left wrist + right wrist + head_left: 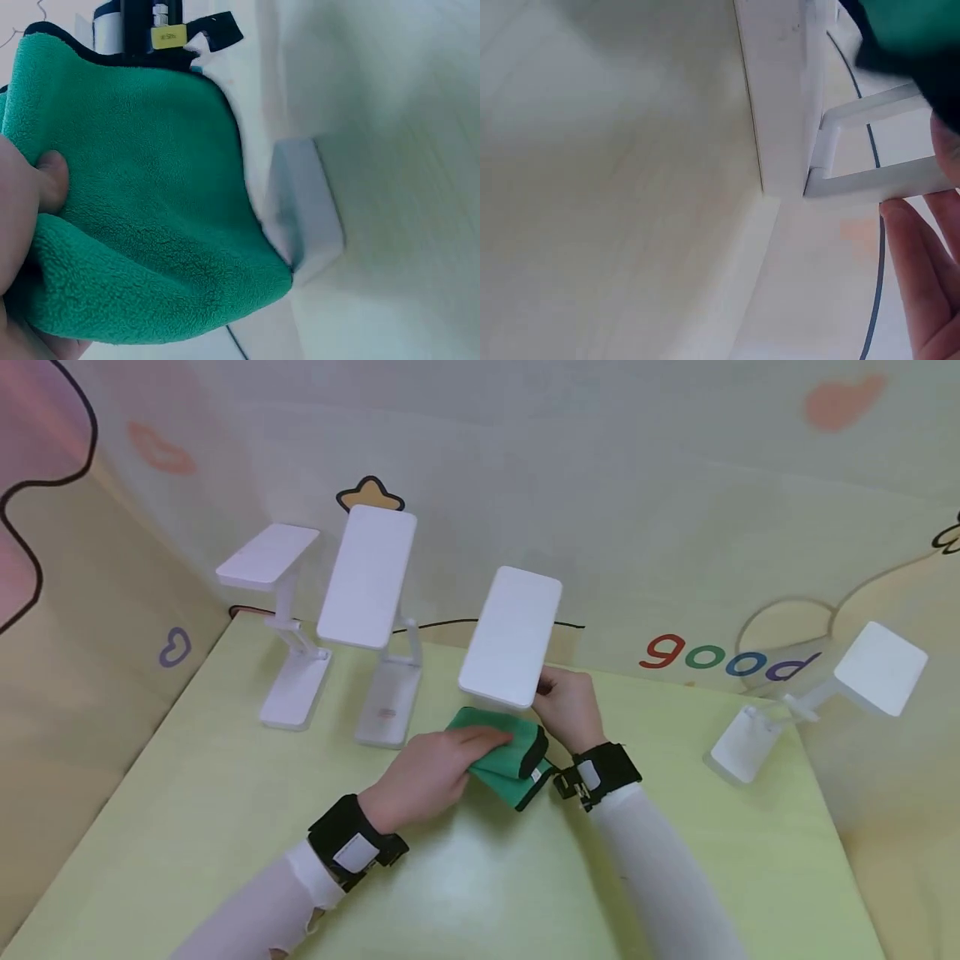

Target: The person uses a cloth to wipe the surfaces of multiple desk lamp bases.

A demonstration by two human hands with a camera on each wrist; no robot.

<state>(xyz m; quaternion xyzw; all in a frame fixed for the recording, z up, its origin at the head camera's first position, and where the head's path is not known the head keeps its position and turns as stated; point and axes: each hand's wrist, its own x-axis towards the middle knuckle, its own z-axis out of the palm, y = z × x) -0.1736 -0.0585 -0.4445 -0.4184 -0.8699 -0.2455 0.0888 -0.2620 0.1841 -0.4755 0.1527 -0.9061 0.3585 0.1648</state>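
Note:
A white folding desk lamp (pixel 510 639) stands in the middle of the table, its flat panel tilted. My right hand (pixel 573 710) pinches one bar of the lamp's folding arm (pixel 877 182), thumb on one side and fingers on the other. Just in front of the panel, my left hand (pixel 420 777) grips a folded green cloth (pixel 150 195) with black edging. The cloth looks fuzzy in the left wrist view, and the lamp base (pixel 311 202) shows beside its corner. In the head view the panel and cloth hide most of the base.
Two more white lamps, one at the far left (pixel 296 689) and one beside it (pixel 367 577), stand left of the hands. Another lamp (pixel 750 743) is at the right. A printed wall backdrop (pixel 637 527) rises behind the pale green table (pixel 225 827).

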